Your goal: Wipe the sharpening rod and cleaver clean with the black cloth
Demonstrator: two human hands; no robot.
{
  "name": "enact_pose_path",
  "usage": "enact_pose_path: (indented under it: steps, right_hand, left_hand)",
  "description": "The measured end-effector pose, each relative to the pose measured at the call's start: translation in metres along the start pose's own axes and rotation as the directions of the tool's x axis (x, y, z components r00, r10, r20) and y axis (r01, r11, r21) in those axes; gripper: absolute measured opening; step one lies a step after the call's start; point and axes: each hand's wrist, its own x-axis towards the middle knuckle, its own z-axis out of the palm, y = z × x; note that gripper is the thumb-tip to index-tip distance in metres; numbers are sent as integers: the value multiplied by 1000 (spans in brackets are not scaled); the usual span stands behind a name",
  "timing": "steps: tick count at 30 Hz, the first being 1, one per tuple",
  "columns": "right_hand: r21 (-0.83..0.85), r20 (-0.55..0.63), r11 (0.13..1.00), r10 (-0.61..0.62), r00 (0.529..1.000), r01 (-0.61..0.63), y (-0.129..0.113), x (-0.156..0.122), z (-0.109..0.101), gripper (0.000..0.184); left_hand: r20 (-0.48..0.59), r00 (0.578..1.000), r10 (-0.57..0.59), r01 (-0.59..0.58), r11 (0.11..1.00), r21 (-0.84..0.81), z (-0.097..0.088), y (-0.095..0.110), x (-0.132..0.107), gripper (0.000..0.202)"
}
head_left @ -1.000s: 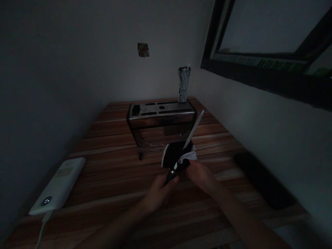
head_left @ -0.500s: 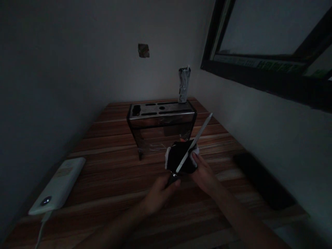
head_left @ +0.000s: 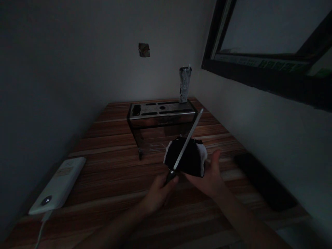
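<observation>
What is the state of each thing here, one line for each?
Long pale-bladed knife: held by its handle in left hand, tip pointing up.
Black-and-white cloth: cupped in right hand, touching the blade.
Steel slotted knife block: upright, visible slots empty.
White flat power bank: lying flat, cable plugged in.

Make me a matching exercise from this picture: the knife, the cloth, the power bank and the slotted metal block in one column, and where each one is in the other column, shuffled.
Things
1. knife
2. cloth
3. power bank
4. slotted metal block

Places
A. lying at the left edge of the table
B. standing at the back of the table
C. handle in the left hand, blade pointing up
D. lying on the open right hand

Pairs: 1-C, 2-D, 3-A, 4-B
</observation>
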Motion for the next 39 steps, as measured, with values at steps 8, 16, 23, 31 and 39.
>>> enact_pose_path:
  steps: [8,16,23,31,39]
  right_hand:
    - [7,-79,1000,27,996,-27,5,3,-4,29]
    - [-215,-156,976,-54,986,20,16,5,-10,38]
    - [-412,-164,910,-121,979,44,15,6,-12,62]
    - [-524,-172,851,-91,981,-13,13,5,-13,65]
    - [-501,-244,865,-136,960,-5,18,4,-19,32]
  left_hand:
    - [9,1000,25,-25,999,22,0,0,0,38]
    - [-5,998,62,-61,988,140,-3,-7,0,34]
    - [-28,998,65,-54,955,292,0,0,-2,30]
    - [120,992,-45,18,976,219,-3,-2,0,35]
    - [70,996,-61,57,997,58,-3,-4,3,40]
